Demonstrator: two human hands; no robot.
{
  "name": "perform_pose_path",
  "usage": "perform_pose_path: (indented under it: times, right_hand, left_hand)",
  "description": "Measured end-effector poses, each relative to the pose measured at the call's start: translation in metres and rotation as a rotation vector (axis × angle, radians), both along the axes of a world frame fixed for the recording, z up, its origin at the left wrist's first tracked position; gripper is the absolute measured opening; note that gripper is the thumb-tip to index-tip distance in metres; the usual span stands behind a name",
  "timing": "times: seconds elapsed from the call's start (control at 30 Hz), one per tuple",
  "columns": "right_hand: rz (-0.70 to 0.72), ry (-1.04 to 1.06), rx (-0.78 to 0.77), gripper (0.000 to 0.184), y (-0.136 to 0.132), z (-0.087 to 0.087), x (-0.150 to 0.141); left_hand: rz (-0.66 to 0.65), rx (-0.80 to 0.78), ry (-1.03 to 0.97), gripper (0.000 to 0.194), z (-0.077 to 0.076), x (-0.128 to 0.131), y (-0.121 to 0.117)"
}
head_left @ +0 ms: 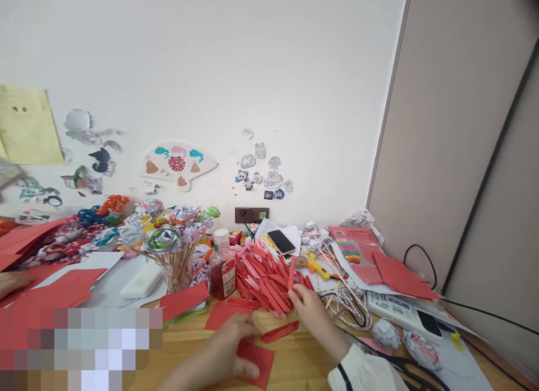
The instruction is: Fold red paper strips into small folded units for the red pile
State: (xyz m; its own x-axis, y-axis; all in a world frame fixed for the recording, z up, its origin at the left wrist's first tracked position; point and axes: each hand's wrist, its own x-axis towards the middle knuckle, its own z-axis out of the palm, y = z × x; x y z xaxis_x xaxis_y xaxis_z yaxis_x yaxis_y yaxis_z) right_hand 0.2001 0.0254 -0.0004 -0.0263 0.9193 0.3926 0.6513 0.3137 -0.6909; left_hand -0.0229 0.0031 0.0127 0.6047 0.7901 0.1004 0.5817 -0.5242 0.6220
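Through my feed, my right hand [309, 311] pinches a folded strip [291, 274] at the pile [261, 274]'s edge; my left hand [233, 344], thumb and fingers apart, covers red paper [263, 362] toward the table [305, 362]'s near edge. A sideways bump could topple the bottle [223, 276].

On table [174, 337], bottle [222, 276] is flanked by paper flowers [164, 239] (L) & folded strips [263, 276] (R); sheet [219, 317] laid in front, phone [281, 242] put behind, to R.
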Motion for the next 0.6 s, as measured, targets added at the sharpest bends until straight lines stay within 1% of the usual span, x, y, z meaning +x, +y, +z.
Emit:
perform_pose_path:
  times: [0.03,0.07,0.13,0.27,0.37,0.43,0.53,0.6]
  right_hand:
    - [-0.014,-0.065,-0.011,0.023,-0.003,0.000,-0.003]
    - [-0.024,-0.115,-0.018,0.021,-0.006,0.000,-0.006]
    - [0.006,-0.149,-0.056,0.021,-0.013,0.001,-0.013]
    - [0.238,-0.085,-0.123,0.019,-0.022,0.000,-0.024]
    - [0.384,-0.017,-0.205,0.017,-0.025,-0.003,-0.028]
    - [0.440,0.022,-0.259,0.016,-0.026,-0.005,-0.029]
    - [0.451,0.088,-0.310,0.015,-0.025,-0.007,-0.031]
    - [0.441,0.134,-0.305,0.015,-0.024,-0.008,-0.032]
  left_hand:
    - [-0.038,0.041,0.058,0.048,-0.002,0.002,-0.003]
    - [-0.038,0.063,0.104,0.050,-0.004,0.003,-0.004]
    - [-0.028,0.092,0.164,0.046,-0.007,0.004,-0.005]
    - [-0.018,0.091,0.198,0.036,-0.012,0.005,-0.003]
    - [0.064,0.067,0.171,0.033,-0.011,0.007,-0.004]
    - [0.124,0.033,0.116,0.031,-0.008,0.009,-0.005]
    - [0.180,-0.011,0.008,0.025,-0.001,0.012,-0.005]
    - [0.204,-0.014,-0.047,0.020,0.002,0.013,-0.005]
